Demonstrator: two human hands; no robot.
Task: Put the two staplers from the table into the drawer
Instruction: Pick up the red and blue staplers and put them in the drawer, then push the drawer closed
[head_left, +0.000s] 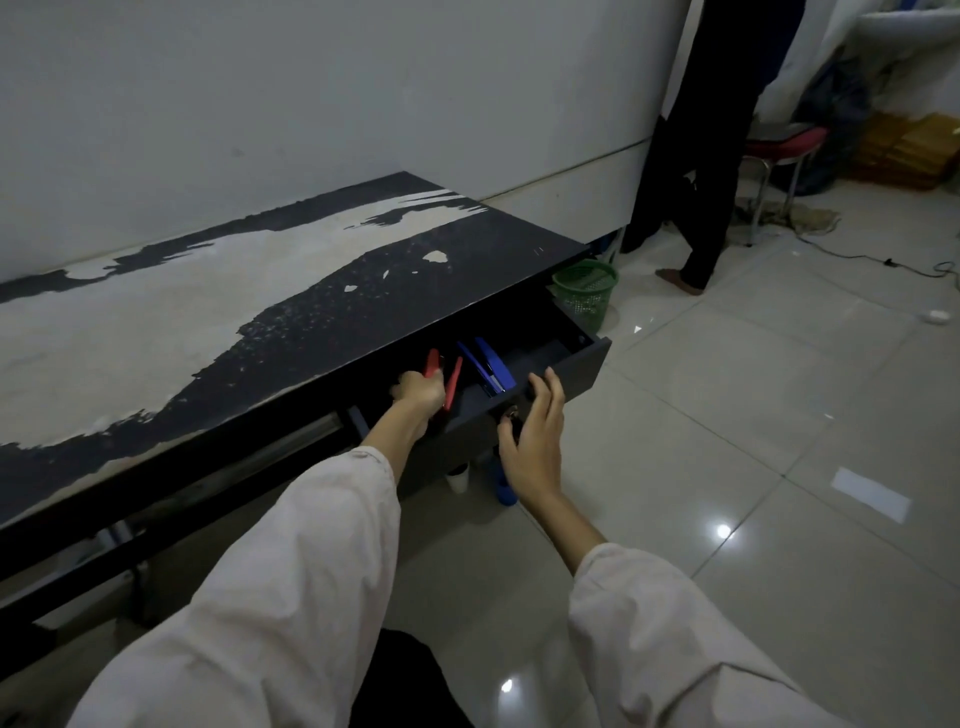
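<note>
Red plastic shows above my left hand (415, 391): I have the red stapler (453, 379) pinched in my fingers, hinged open, and lowered into the open drawer (587, 364) near its left side. The blue stapler (491, 366) already lies inside, just to the right of the red one, also with its arm lifted. So I judge this to be the last step, with one stapler stowed and the second about to be let go.

My right hand (532, 441) is spread, fingers loosely curled and holding nothing, hovering just before the drawer front near what looks like a small lock (511, 414); whether a fingertip touches the panel I cannot tell.

Next I need to set the red stapler flat on the drawer floor, clear of the blue one, and draw my left hand out under the edge of the worn black table (260, 291), which overhangs the back of the drawer and leaves little room. The raised stapler arms might catch on that edge if the drawer were shut.

Nearby, a green mesh wastebasket (584, 293) stands on the tiled floor beyond the drawer, and another person's dark-trousered legs (691, 171) are well apart, by the wall. Neither is in my way.
</note>
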